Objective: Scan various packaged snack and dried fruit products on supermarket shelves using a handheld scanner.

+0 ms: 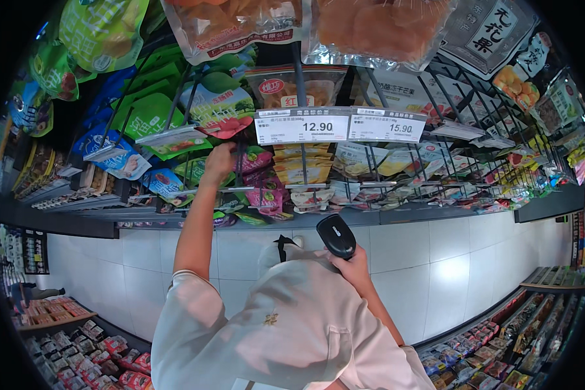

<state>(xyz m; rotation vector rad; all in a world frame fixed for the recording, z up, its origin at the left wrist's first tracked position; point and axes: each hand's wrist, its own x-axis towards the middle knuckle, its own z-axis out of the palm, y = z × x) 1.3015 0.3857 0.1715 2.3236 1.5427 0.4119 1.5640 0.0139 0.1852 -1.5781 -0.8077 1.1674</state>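
Observation:
My left hand [219, 163] is raised to the hanging snack bags, its fingertips at the lower edge of a green and blue snack bag [219, 105] with a red printed part. The fingers are partly hidden there, so I cannot tell whether they grip it. Just right of this hand hang magenta snack bags [261, 158]. My right hand [353, 263], held low in front of my body, is closed around a black handheld barcode scanner [336, 235]. The scanner's head points towards the shelf.
Shelf price tags [302, 127] jut out on metal hooks [300, 83] among the bags. Large dried-fruit pouches [380, 31] hang close overhead. Pale floor tiles [409, 273] lie below. Behind me stand packaged-goods displays [487, 346], and a person [31, 292] is far left.

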